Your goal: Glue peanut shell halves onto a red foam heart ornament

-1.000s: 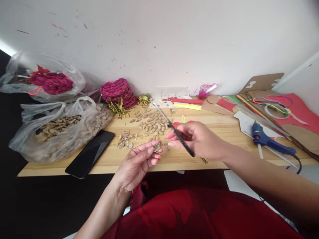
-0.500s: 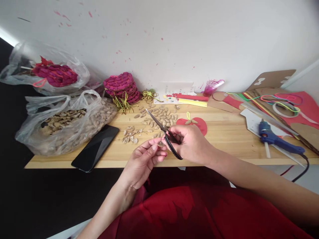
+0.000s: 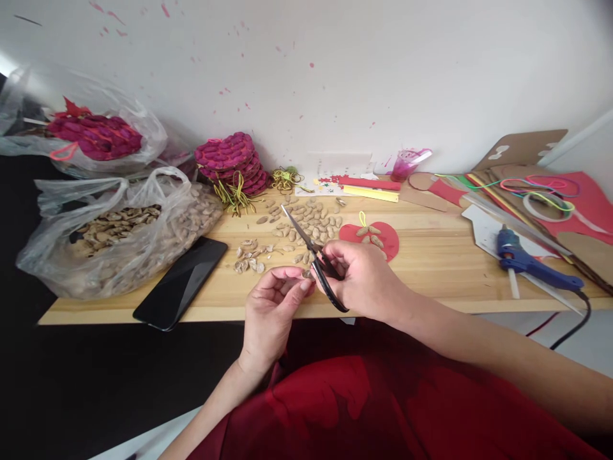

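Note:
My left hand (image 3: 274, 306) pinches a small peanut shell (image 3: 307, 274) between thumb and forefinger. Black-handled scissors (image 3: 301, 231) are gripped in my right hand (image 3: 366, 278), their blades pointing up and left over the peanuts. The fingertips of both hands meet near the shell. Just beyond my right hand lies a red apple-shaped cutout (image 3: 390, 239) with a yellow loop at its top and several peanut shells on it. Whole peanuts (image 3: 313, 220) are spread behind the scissors, and broken shells (image 3: 248, 262) lie to the left.
A black phone (image 3: 181, 281) and plastic bags of peanuts (image 3: 119, 236) are at the left. Stacked magenta pieces (image 3: 230, 163) stand near the wall. On the right are a blue glue gun (image 3: 531, 265), its cable, cardboard (image 3: 522, 148) and coloured cords.
My left hand has turned, its fingers now curled behind the thumb, and the shell has shifted slightly left. More of the shells on the red cutout show.

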Tool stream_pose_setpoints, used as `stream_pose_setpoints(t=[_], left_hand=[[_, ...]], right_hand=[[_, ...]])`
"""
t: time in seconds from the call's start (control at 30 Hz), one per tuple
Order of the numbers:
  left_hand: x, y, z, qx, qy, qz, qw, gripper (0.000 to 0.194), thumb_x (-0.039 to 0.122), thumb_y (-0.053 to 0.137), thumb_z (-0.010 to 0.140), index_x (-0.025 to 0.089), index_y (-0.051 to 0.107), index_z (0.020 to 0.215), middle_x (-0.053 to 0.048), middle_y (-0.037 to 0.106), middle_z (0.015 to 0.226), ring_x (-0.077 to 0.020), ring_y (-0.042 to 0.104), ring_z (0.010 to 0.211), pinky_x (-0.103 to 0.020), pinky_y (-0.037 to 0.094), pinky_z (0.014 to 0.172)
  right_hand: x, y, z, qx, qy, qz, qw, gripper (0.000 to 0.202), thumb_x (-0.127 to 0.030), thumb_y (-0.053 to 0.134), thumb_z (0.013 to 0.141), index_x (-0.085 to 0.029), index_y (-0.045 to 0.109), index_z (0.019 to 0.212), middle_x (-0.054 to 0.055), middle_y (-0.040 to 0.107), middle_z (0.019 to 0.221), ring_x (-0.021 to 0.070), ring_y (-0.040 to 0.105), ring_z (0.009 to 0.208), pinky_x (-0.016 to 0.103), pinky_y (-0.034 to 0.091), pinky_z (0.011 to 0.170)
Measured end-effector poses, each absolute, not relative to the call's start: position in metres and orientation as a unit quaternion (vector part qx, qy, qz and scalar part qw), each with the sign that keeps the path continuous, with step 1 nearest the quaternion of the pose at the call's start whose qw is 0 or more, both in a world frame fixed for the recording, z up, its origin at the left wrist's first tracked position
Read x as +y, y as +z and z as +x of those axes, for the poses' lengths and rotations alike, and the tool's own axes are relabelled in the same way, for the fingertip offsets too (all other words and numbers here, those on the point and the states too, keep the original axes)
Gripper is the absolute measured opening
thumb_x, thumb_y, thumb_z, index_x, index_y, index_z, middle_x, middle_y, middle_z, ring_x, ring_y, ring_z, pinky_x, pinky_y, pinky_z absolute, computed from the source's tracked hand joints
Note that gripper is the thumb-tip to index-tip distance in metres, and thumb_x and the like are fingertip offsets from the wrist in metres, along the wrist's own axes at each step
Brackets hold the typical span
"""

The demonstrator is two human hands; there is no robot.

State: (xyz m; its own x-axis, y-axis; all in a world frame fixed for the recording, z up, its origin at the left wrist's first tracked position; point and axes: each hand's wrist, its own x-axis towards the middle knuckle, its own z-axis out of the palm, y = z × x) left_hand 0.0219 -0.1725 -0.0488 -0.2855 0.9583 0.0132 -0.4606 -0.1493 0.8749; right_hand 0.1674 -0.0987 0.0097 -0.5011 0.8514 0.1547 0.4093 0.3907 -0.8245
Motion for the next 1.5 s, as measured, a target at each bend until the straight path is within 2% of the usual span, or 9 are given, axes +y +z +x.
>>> stream_pose_setpoints(t=[0.23,0.4,0.57,0.9,1.17,1.5], left_hand=[[-0.172,-0.043,0.014,0.414,0.704,0.26,0.515,0.017,0.019,0.083,0.077,0.019,0.073,0.09,-0.001,0.076,0.086,-0.012,0.073,0.082,-0.021,0.06,0.079],[-0.173,-0.036,0.003,0.399,0.704,0.205,0.551,0.017,0.02,0.086,0.072,0.02,0.074,0.085,-0.001,0.077,0.088,-0.0165,0.075,0.088,-0.018,0.06,0.075],[-0.171,-0.038,0.002,0.397,0.707,0.196,0.551,0.018,0.02,0.087,0.071,0.02,0.075,0.084,-0.001,0.076,0.083,-0.0122,0.074,0.08,-0.015,0.059,0.071],[-0.173,-0.038,0.012,0.436,0.739,0.206,0.47,0.019,0.021,0.087,0.071,0.019,0.074,0.085,0.001,0.075,0.085,-0.0091,0.071,0.077,-0.019,0.059,0.077],[-0.175,-0.044,0.014,0.458,0.753,0.23,0.413,0.021,0.019,0.085,0.074,0.02,0.071,0.089,0.0,0.076,0.088,-0.0116,0.073,0.077,-0.024,0.06,0.078],[-0.176,-0.048,0.011,0.458,0.748,0.223,0.425,0.02,0.02,0.084,0.075,0.02,0.071,0.09,0.001,0.075,0.087,-0.0111,0.073,0.078,-0.023,0.059,0.079]], right_hand=[[-0.098,0.014,0.178,-0.762,0.443,-0.398,0.253,0.026,-0.037,0.073,0.079,-0.021,0.053,0.075,-0.006,0.055,0.062,0.0082,0.046,0.055,0.021,0.034,0.048],[-0.101,0.02,0.203,-0.818,0.362,-0.416,0.164,0.039,-0.043,0.079,0.072,-0.022,0.046,0.072,-0.007,0.053,0.062,0.008,0.044,0.053,0.022,0.034,0.05],[-0.108,0.029,0.21,-0.866,0.251,-0.424,0.084,0.045,-0.058,0.072,0.075,-0.022,0.046,0.072,-0.004,0.056,0.062,0.0103,0.043,0.052,0.026,0.03,0.051],[-0.113,0.025,0.196,-0.889,0.16,-0.422,0.078,0.042,-0.062,0.061,0.082,-0.022,0.049,0.077,0.002,0.063,0.072,0.016,0.054,0.062,0.03,0.028,0.057],[-0.113,0.022,0.188,-0.891,0.161,-0.416,0.084,0.043,-0.062,0.06,0.083,-0.021,0.05,0.078,0.002,0.063,0.071,0.015,0.052,0.059,0.03,0.025,0.056],[-0.112,0.02,0.185,-0.892,0.159,-0.419,0.06,0.044,-0.064,0.059,0.083,-0.022,0.048,0.077,0.001,0.062,0.068,0.0141,0.048,0.056,0.029,0.022,0.054]])
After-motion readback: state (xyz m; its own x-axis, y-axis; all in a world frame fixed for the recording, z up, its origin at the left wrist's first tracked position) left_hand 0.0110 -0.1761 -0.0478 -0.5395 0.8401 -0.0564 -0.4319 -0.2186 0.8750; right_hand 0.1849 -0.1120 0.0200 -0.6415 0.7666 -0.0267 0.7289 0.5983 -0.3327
